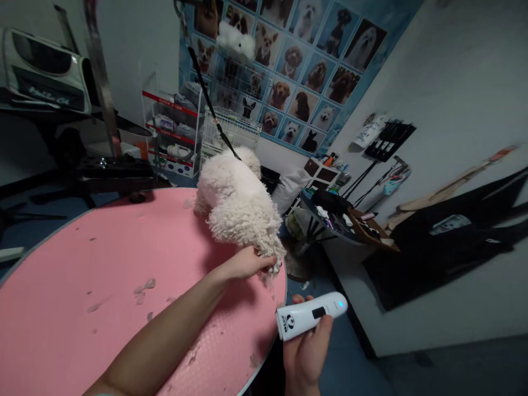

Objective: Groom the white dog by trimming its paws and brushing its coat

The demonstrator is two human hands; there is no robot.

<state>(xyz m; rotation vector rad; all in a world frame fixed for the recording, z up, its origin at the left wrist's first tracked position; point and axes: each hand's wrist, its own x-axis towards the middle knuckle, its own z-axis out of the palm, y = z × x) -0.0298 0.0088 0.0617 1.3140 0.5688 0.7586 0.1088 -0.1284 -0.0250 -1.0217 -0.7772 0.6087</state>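
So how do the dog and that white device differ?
The dog has curly fur; the white device is smooth, with a dark switch and a glowing blue light. The dog is far larger than the device. The dog is on the pink table, one paw in the left hand; the device is in the right hand. Both are whitish.

I see the rounded white plastic clipper (304,318) as smooth and faintly glossy, the dog's curly white coat (243,217) as rough and woolly. From my station, the rounded pink tabletop (119,247) looks rubbery, matt and finely textured, the silver pole (103,82) shiny metal.
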